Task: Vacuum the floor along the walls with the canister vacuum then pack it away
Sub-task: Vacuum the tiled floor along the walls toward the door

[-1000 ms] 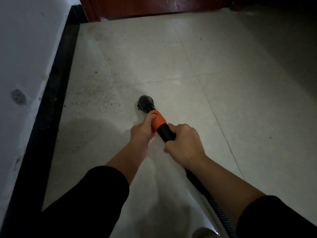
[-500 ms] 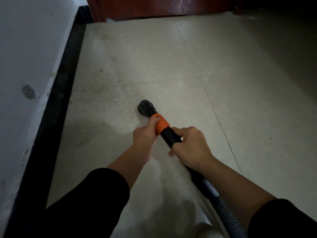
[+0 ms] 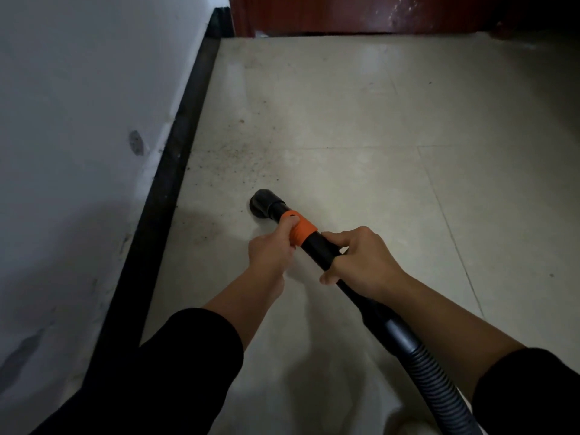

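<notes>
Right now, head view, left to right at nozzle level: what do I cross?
Grey-white painted wall → black skirting strip → dark grit specks → round black vacuum nozzle → orange plastic collar → right hand on black wand tube → diagonal grout line.

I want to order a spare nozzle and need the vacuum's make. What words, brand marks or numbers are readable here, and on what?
None: no text, brand, number or sign is readable. The nozzle, orange collar, wand and hose show plain surfaces in this dim view; the wall, baseboard, floor and door carry no lettering either.
</notes>
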